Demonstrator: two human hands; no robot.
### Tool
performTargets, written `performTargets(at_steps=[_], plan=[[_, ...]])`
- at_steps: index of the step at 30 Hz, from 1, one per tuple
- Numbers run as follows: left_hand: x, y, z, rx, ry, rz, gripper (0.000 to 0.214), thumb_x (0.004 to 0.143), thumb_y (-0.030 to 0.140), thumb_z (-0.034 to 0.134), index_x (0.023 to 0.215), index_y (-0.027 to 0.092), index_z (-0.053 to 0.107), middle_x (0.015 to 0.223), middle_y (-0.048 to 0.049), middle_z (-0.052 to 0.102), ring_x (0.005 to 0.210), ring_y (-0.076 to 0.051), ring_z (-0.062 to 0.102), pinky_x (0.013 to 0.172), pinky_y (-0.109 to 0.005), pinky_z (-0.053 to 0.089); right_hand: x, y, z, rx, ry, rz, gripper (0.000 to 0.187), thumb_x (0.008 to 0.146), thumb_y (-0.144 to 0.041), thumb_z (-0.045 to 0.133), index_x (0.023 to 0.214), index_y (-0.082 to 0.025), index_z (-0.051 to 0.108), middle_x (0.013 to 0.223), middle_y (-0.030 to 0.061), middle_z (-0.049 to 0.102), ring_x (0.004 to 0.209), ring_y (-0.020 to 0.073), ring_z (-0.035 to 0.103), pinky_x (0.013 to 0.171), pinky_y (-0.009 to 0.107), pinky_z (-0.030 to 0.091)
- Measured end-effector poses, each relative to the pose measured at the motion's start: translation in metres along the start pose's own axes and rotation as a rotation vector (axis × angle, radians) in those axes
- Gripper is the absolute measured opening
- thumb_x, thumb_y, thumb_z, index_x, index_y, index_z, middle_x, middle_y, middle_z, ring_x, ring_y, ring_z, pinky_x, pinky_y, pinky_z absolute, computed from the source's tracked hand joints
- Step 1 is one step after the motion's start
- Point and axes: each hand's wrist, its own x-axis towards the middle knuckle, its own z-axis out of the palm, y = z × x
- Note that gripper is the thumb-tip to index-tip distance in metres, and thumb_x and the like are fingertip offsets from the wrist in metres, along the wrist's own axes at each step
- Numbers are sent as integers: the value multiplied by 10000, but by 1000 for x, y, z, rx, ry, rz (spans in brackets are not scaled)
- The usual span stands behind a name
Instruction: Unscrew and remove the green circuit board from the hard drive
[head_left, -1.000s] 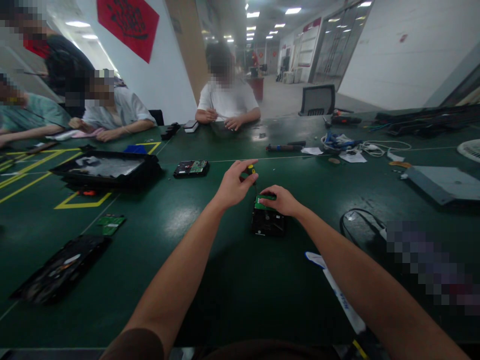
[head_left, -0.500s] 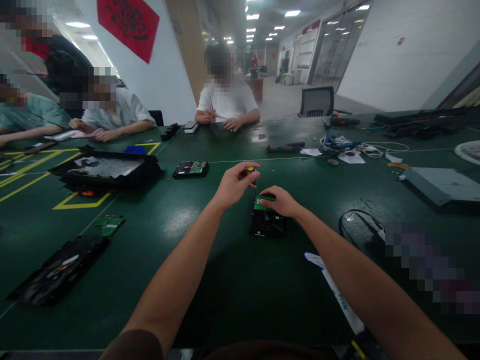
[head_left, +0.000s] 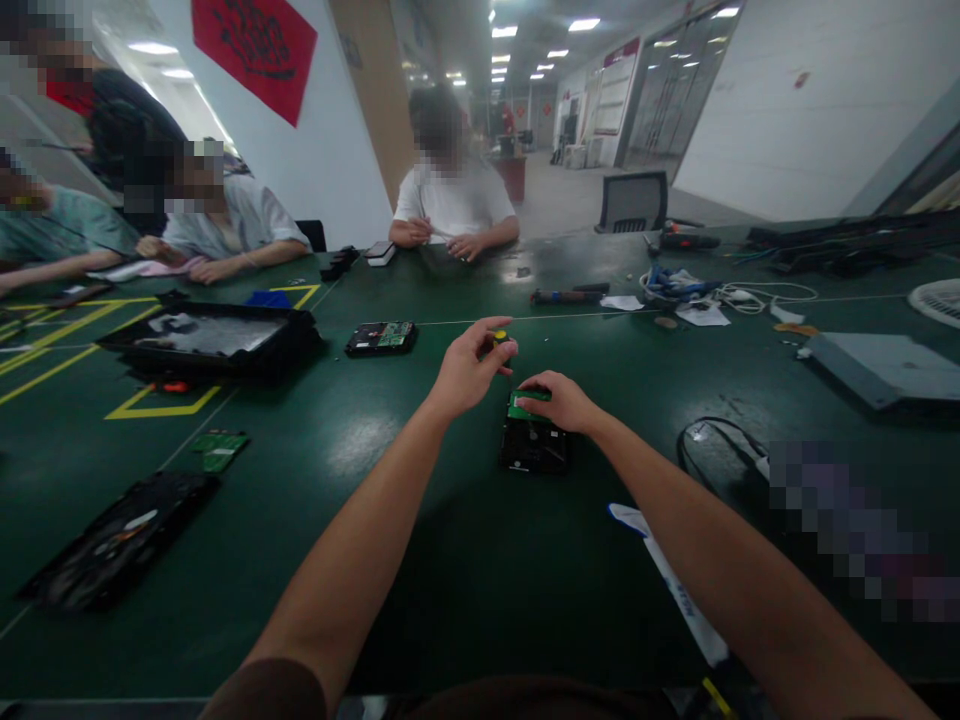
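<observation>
My left hand [head_left: 474,368] is closed around a small screwdriver [head_left: 501,338] with a yellow top. Its shaft points down at the far left corner of a black hard drive [head_left: 534,448]. The drive lies flat on the table, and a green circuit board [head_left: 525,404] covers its far end. Resting over that end, my right hand [head_left: 561,400] grips the drive, with the thumb on the board and fingers at the far edge. The screwdriver's tip is too small to make out.
Left of me lie a black drive casing [head_left: 124,540] and a loose green board [head_left: 220,450]. Farther off are another hard drive [head_left: 381,338] and a black tray [head_left: 210,340]. A grey metal box [head_left: 885,368] and cables [head_left: 727,294] lie right. A person [head_left: 454,205] sits opposite.
My left fingers have shifted slightly around the screwdriver's top. The right hand and the hard drive stay in place.
</observation>
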Motion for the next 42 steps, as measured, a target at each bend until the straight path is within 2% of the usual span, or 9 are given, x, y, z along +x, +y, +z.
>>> performTargets(at_steps=[6,11,13,17,22,26,29,36,42], plan=[[-1,6,3,-138,-12,-59,226,972,335,635,1164,217,648,1070,-70,683,1017,-194,666,732,-293,631,-1,-2,-1,9,-8,21,319,896,-467,744,1135,-257,773,1134,72,747,1040,248,677,898,372,522],[2,11,3,40,55,-57,238,942,425,671,963,200,742,949,-43,673,797,-136,613,608,-204,539,0,-1,0,2,8,14,314,891,-465,750,1125,-256,768,1133,73,744,1045,246,673,913,384,518],[4,15,2,51,41,-85,253,928,437,688,967,198,759,953,-42,683,765,-126,604,595,-200,523,0,0,1,3,11,9,316,891,-466,751,1124,-254,766,1129,72,743,1039,245,674,912,386,518],[9,25,1,-114,-28,-231,296,869,382,766,1091,194,709,935,-47,695,782,-145,637,580,-215,530,0,-1,1,17,2,-3,305,902,-466,740,1124,-259,767,1125,68,744,1028,240,678,891,371,522],[15,31,4,-338,-61,-366,183,866,306,747,962,162,688,990,-96,716,937,-205,673,701,-309,596,0,-1,1,17,1,-1,299,904,-443,742,1131,-250,770,1119,66,751,1025,239,682,903,366,523],[14,31,5,-286,7,-365,152,879,283,683,923,156,755,1061,-110,698,939,-196,635,675,-278,582,0,0,1,11,-2,5,303,908,-457,737,1134,-258,768,1134,64,750,1044,248,678,916,381,523],[10,30,4,-291,8,-382,183,886,270,647,979,158,759,1008,-116,705,911,-202,645,641,-271,571,0,-1,0,2,-7,1,304,909,-460,735,1133,-257,766,1146,69,743,1056,250,673,934,391,516],[5,28,6,-458,69,-361,113,894,251,614,917,151,659,916,-95,719,906,-212,697,818,-418,621,-2,0,1,-7,3,5,325,912,-475,727,1148,-254,760,1141,75,733,1036,239,672,911,386,519],[5,28,8,-369,73,-329,190,879,342,718,909,156,702,974,-76,694,895,-168,655,770,-320,608,-1,-1,0,7,-2,8,311,910,-471,727,1144,-269,764,1142,61,737,1036,234,674,916,380,521]])
